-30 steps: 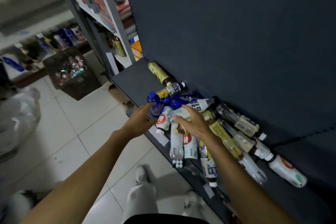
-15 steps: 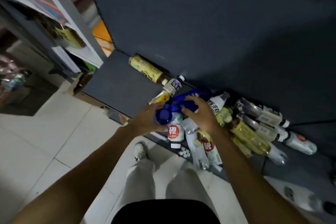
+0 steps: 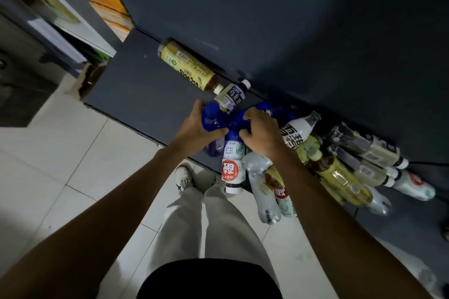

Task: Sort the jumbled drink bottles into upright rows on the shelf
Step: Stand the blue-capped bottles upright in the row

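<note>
While my left hand [image 3: 194, 126] curls round a blue bottle [image 3: 211, 118] at the near edge of the dark shelf [image 3: 136, 90], thumb underneath and fingers over its top, my right hand [image 3: 261, 133] grips a second blue bottle [image 3: 274, 110] just beside it, fingers bent over its body. Beyond my left fingers a yellow-labelled tea bottle [image 3: 188, 67] lies on its side against the back panel, and a small white-capped bottle [image 3: 232, 96] lies between it and my knuckles. Below my hands a white bottle with a red label [image 3: 232, 168] lies cap toward me. To the right of my right wrist sits the jumble: a white bottle with black lettering [image 3: 297, 130], a yellow tea bottle [image 3: 340, 177] and several pale ones, all lying down.
</note>
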